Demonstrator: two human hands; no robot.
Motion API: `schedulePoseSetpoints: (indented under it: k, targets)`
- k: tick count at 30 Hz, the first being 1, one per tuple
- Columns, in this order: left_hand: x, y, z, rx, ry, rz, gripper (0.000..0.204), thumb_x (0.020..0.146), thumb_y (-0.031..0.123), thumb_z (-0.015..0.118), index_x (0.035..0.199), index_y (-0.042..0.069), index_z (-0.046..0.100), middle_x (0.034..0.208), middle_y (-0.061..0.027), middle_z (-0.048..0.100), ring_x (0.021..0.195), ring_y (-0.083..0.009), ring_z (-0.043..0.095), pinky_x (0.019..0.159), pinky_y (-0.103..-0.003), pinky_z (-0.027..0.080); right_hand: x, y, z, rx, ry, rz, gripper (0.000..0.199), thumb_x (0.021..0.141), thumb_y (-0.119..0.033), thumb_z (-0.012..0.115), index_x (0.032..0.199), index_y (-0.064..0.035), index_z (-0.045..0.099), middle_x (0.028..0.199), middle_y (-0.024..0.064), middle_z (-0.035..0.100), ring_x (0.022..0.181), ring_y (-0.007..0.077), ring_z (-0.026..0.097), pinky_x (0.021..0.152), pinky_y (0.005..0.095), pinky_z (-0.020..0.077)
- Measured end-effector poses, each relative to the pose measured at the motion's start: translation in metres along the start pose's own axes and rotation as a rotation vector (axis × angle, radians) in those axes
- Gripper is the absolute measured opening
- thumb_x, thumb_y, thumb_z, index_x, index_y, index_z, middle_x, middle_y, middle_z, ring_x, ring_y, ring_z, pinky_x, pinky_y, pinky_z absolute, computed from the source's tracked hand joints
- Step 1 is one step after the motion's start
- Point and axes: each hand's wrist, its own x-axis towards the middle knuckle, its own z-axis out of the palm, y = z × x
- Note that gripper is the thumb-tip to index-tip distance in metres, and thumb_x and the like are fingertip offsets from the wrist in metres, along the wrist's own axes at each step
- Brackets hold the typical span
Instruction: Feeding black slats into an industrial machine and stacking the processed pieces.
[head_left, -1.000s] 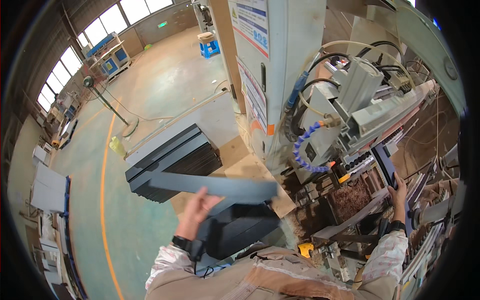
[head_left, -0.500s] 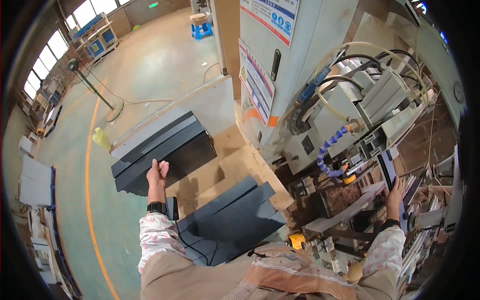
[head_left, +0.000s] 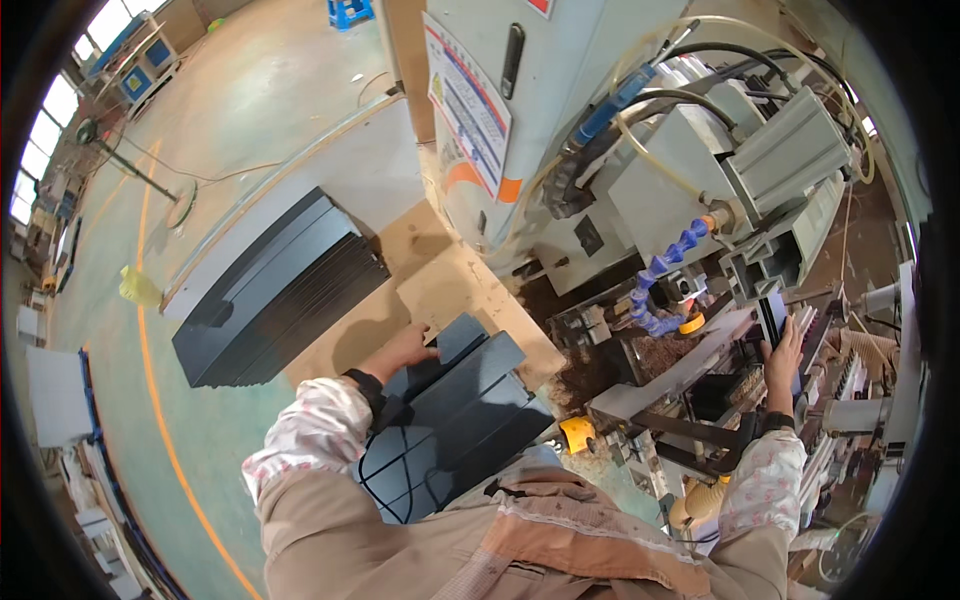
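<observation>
My left hand [head_left: 402, 350] reaches over the near stack of dark grey panels [head_left: 455, 435], its fingers apart at the edge of the top strip on the far side. Whether the fingertips touch that strip I cannot tell. Farther left stands a taller stack of dark panels [head_left: 270, 280], with many thin layered edges toward me. On the right, my right hand [head_left: 784, 362] grips a narrow dark panel [head_left: 772, 322] in the machine, thumb on one side and fingers along the other. Its lower part is hidden by the hand.
A grey machine [head_left: 670, 190] with hoses and a blue jointed nozzle [head_left: 665, 265] fills the right side. Both stacks rest by a wooden board [head_left: 440, 285]. A black cable [head_left: 405, 465] hangs over the near stack. Yellow floor line [head_left: 160, 400] runs at left.
My left hand has moved from the farther stack toward me, over the near stack, and its fingers have spread. My right hand stays at the narrow panel. The whole view has shifted.
</observation>
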Motion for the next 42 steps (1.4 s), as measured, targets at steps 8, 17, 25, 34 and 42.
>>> schedulePoseSetpoints:
  k: [8,17,25,34,42]
  targets:
    - [0.02,-0.031,0.041,0.258,-0.2,0.123,0.11,0.061,0.03,0.087,0.143,0.003,0.019,0.112,-0.0313,0.057,0.102,-0.0475,0.057,0.088,-0.047,0.047,0.0,0.007,0.009,-0.003,0.045,-0.018,0.083,0.079,-0.021,0.072,0.147,-0.0197,0.025,0.147,0.0123,0.034,0.137,0.0363,0.028,0.106,0.0577,0.0279]
    - [-0.025,0.007,-0.03,0.213,0.008,-0.013,0.106,0.058,0.03,0.081,0.144,0.005,0.024,0.103,-0.0284,0.063,0.099,-0.0425,0.061,0.083,-0.047,0.049,0.0,0.0,0.006,-0.02,-0.006,0.06,0.082,0.079,-0.02,0.072,0.147,-0.0206,0.025,0.148,0.0134,0.031,0.138,0.0358,0.027,0.106,0.059,0.0281]
    - [-0.121,0.101,-0.147,0.105,0.459,0.258,0.098,0.063,0.032,0.075,0.145,0.011,0.025,0.134,-0.0232,0.048,0.111,-0.0408,0.056,0.087,-0.043,0.049,0.0,-0.013,-0.009,0.092,0.147,-0.055,0.076,0.066,-0.02,0.076,0.134,-0.0096,0.043,0.131,0.0144,0.047,0.123,0.0352,0.041,0.104,0.0457,0.034]
    - [-0.257,0.207,-0.196,-0.194,0.526,0.646,0.059,0.079,0.03,0.075,0.121,-0.003,0.05,0.106,-0.0154,0.061,0.093,-0.0256,0.059,0.084,-0.038,0.049,-0.003,-0.018,-0.013,0.088,-0.102,0.198,0.081,0.08,-0.042,0.068,0.147,-0.0221,0.026,0.152,0.0107,0.024,0.143,0.0347,0.015,0.11,0.062,0.0149]
    - [-0.33,0.319,-0.122,-0.669,0.508,0.966,0.071,0.073,0.035,0.078,0.122,-0.007,0.047,0.105,-0.0185,0.06,0.093,-0.0312,0.059,0.086,-0.042,0.049,-0.026,-0.02,-0.038,0.309,0.049,0.092,0.077,0.076,-0.042,0.069,0.14,-0.0147,0.039,0.145,0.0146,0.033,0.138,0.0394,0.022,0.107,0.063,0.0203]
